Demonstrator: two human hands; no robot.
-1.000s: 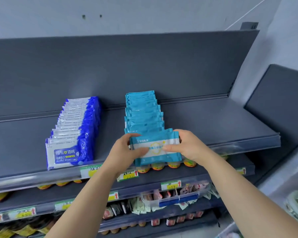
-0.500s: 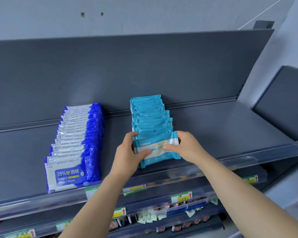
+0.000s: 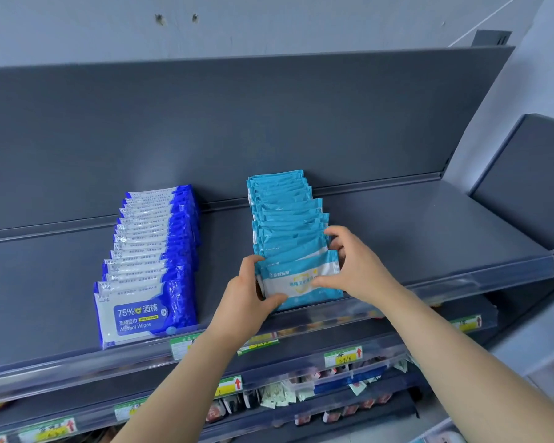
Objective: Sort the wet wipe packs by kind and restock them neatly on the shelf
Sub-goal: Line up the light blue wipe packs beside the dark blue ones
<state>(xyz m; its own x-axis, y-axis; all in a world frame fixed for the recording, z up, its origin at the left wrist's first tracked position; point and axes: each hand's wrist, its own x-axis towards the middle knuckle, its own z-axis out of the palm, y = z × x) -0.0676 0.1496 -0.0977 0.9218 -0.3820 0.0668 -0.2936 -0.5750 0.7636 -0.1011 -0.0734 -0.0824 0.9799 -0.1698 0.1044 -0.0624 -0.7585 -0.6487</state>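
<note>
The left edge of the front teal pack (image 3: 296, 276) was covered by the left grip (image 3: 247, 298), and part of its printed label was hidden under the thumb of the right grip (image 3: 355, 270). Of the teal row (image 3: 285, 212) behind it, only top edges were shown. The same held for the blue row (image 3: 154, 231) behind the front blue pack (image 3: 141, 311). The writing on the price tags (image 3: 343, 356) could not be read. The goods (image 3: 275, 398) below were blurred and could not be told apart. The left forearm (image 3: 179, 378) and right forearm (image 3: 461, 362) were cut off by the bottom edge, and the shelf (image 3: 429, 244) by the left edge.
</note>
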